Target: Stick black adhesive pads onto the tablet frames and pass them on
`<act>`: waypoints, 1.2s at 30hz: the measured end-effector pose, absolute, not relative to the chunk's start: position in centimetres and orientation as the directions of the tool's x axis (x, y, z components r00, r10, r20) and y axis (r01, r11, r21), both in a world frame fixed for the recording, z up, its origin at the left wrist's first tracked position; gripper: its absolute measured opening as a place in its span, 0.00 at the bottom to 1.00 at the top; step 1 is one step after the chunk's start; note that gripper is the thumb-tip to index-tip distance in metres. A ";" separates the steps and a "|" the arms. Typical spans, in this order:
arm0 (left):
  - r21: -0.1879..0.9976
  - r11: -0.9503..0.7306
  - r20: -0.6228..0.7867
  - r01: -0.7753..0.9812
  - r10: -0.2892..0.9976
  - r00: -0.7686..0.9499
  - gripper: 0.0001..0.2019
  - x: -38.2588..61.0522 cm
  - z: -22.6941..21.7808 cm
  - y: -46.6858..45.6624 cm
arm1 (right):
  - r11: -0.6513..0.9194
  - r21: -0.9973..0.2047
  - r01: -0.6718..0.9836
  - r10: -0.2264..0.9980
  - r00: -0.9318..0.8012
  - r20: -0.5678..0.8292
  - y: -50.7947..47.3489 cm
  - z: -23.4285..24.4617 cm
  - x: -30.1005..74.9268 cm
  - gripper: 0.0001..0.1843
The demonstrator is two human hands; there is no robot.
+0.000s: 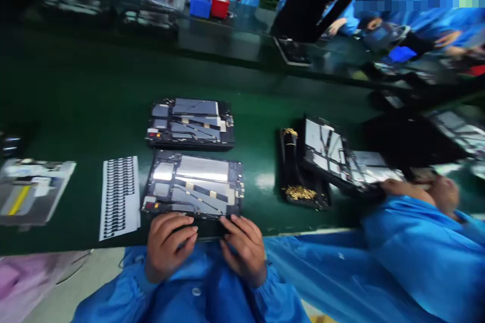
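Observation:
An opened tablet body [200, 181], with silver battery panels, black cables and tan tape pieces showing, lies flat near the table's front edge. My left hand [170, 245] is at its near left edge, the fingers loosely bent and apart from the thumb. At the near right edge, my right hand [244, 250] has its fingers extended, the fingertips touching or almost touching the frame. Neither hand is wrapped round anything. Just behind lies a second opened tablet [189, 123], apparently stacked on another. To the left rests a white sheet of black stickers [120, 197].
On the far left lies another device part with a yellow strip [18, 201]. A black tray of gold-ended cables [301, 194] stands right of the tablets, beside tilted tablet bodies [326, 146]. A co-worker's hands [441, 192] are at the right. Across the table are bins [199, 6] and other people.

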State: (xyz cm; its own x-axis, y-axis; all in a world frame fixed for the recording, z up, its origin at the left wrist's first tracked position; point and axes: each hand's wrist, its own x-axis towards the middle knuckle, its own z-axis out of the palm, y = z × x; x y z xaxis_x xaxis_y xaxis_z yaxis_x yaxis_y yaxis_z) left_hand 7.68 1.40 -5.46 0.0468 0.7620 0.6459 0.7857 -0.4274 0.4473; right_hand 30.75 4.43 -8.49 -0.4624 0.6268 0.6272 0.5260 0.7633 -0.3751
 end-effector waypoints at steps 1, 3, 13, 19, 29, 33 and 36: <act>0.430 -0.407 0.650 0.806 0.759 0.037 0.06 7.1 -5.3 1.0 | 0.750 -0.390 0.534 0.643 -0.452 0.618 4.4 -8.7 31.0 0.11; 0.399 -0.329 0.639 0.856 0.769 -0.002 0.07 5.6 -5.2 0.1 | 0.684 -0.427 0.592 0.710 -0.404 0.576 4.5 -9.0 31.4 0.18; 0.465 -0.040 0.419 0.885 0.890 -0.180 0.21 2.5 -5.8 -1.3 | 0.544 -0.393 0.741 0.812 -0.348 0.468 5.0 -9.8 30.5 0.39; 0.502 0.057 0.344 0.863 0.902 -0.259 0.35 4.7 -6.2 -0.3 | 0.547 -0.371 0.750 0.802 -0.343 0.490 5.1 -9.8 30.5 0.38; 0.509 0.087 0.364 0.856 0.880 -0.305 0.41 5.0 -6.6 0.2 | 0.534 -0.371 0.760 0.809 -0.330 0.487 5.3 -9.5 30.6 0.38; 0.531 0.103 0.332 0.841 0.888 -0.319 0.38 5.0 -6.7 0.4 | 0.511 -0.382 0.770 0.828 -0.321 0.460 5.3 -9.5 30.7 0.40; 0.551 0.120 0.311 0.826 0.889 -0.337 0.37 5.0 -6.7 0.6 | 0.494 -0.380 0.782 0.839 -0.313 0.445 5.3 -9.6 30.7 0.41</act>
